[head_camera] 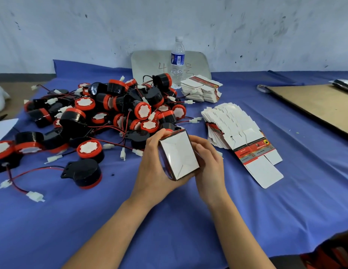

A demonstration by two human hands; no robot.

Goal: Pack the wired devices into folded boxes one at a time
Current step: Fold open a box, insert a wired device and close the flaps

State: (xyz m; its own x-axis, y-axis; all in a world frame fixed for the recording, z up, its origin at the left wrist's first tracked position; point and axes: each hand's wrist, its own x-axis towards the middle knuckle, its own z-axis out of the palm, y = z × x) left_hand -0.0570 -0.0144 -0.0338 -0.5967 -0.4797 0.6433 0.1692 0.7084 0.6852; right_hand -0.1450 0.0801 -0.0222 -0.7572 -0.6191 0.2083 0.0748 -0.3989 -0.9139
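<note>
Blue tablecloth (91, 220), heaped wired devices (115, 111), scuffed white wall (72, 32) behind

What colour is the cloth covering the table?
Blue cloth, seen best in the head view.

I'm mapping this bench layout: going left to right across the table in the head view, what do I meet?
Pile of wired devices → folded box → fanned stack of flat boxes → brown cardboard sheet.

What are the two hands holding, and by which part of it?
A folded box, by its sides: left hand on the left side, right hand on the right.
</note>
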